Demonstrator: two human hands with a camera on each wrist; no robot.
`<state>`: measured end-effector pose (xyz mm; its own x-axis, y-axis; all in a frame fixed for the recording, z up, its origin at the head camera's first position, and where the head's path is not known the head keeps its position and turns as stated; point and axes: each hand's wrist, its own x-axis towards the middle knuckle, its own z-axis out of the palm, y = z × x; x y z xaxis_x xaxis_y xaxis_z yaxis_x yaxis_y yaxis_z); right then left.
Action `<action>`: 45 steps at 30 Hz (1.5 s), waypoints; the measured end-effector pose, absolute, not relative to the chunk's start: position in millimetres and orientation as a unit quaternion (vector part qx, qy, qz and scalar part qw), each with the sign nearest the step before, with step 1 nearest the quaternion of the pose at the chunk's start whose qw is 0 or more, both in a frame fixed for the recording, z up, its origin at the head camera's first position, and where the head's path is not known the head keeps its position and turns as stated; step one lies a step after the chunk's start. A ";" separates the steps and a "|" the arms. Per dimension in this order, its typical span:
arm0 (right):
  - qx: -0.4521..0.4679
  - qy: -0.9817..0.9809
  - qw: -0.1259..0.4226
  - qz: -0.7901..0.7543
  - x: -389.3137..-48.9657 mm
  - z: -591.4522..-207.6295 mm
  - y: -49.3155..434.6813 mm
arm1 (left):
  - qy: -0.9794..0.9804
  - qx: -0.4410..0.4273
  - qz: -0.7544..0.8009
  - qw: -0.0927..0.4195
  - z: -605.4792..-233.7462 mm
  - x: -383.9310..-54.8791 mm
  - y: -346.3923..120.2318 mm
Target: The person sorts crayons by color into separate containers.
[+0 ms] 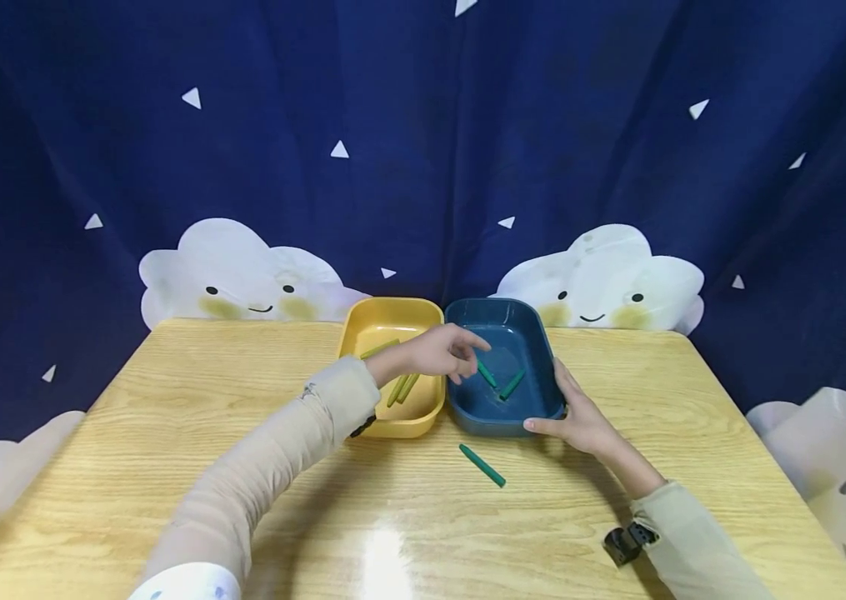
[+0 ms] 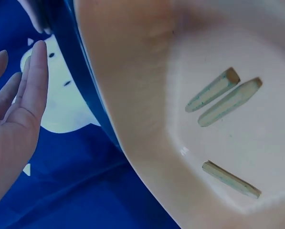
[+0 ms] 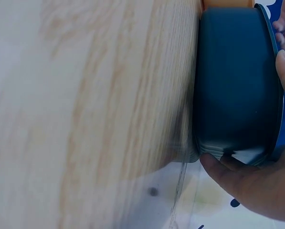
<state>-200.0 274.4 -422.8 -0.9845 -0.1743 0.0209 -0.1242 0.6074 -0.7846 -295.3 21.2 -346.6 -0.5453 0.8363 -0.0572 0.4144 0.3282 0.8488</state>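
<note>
My left hand [image 1: 443,350] hovers over where the yellow and blue bins meet, its fingers loosely extended and holding nothing. Two green crayons lie in the blue bin [image 1: 498,312]; one crayon [image 1: 488,375] is just past the left fingertips, the other crayon [image 1: 513,384] to its right. With thumb at the near rim and fingers along the right wall, my right hand [image 1: 580,417] grips the blue bin's corner. Several yellow crayons [image 2: 230,102] rest inside the yellow bin [image 1: 392,429], partly covered by my left wrist in the head view.
Another green crayon [image 1: 482,465] lies on the wooden table [image 1: 423,517] in front of the blue bin. The bins stand side by side near the table's back edge. Behind them hangs a dark blue curtain [image 1: 392,100] with white clouds and triangles.
</note>
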 end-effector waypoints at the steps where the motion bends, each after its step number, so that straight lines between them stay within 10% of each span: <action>1: -0.083 0.896 0.029 -0.436 -200.3 -423.1 274.8 | 0.773 0.408 0.415 0.253 -345.7 -292.9 19.8; 26: -0.082 0.894 0.029 -0.439 -200.6 -427.0 277.8 | 0.737 0.409 0.485 0.234 -376.7 -234.6 0.5; 45: -0.091 0.892 0.029 -0.441 -198.2 -418.2 272.6 | 0.750 0.389 0.414 0.340 -409.5 -217.8 -2.7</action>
<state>-198.2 272.6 -418.2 -0.9816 -0.1885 0.0287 -0.1372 0.5935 -0.7930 -217.8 -2.7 -409.5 -0.4662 0.8646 -0.1876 0.3018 0.3547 0.8849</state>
